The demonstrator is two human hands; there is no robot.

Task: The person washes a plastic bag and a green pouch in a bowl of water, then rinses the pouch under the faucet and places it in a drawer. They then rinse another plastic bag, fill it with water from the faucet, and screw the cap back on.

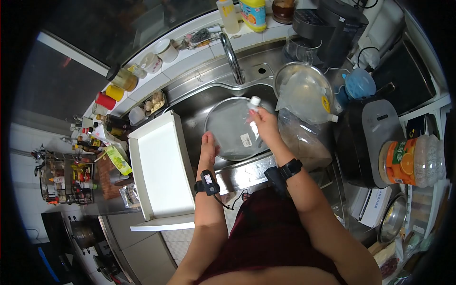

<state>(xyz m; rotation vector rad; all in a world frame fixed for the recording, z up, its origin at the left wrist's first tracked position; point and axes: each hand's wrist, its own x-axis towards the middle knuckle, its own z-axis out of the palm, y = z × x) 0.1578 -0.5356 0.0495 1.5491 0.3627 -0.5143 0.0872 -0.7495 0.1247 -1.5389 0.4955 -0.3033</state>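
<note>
My right hand [264, 125] is closed just below the white cap [255, 101] of a clear plastic item, held over the sink [190, 100]. The item's lower outline is hard to make out. My left hand [208, 146], fingers curled, is at the left rim of a round grey, see-through disc [225, 124] in the sink. Whether it grips that rim or a sheet of plastic cannot be made out. A small white label [246, 140] shows near the disc's lower middle. Behind the disc rises the metal faucet [232, 59].
An empty white drawer-like tray [163, 166] lies left of the sink. To the right, a clear spouted bag [304, 100] rests on a steel bowl [284, 76]. Bottles and jars line the sill, with a yellow jug [253, 15]. A large orange-labelled jar [412, 160] stands far right.
</note>
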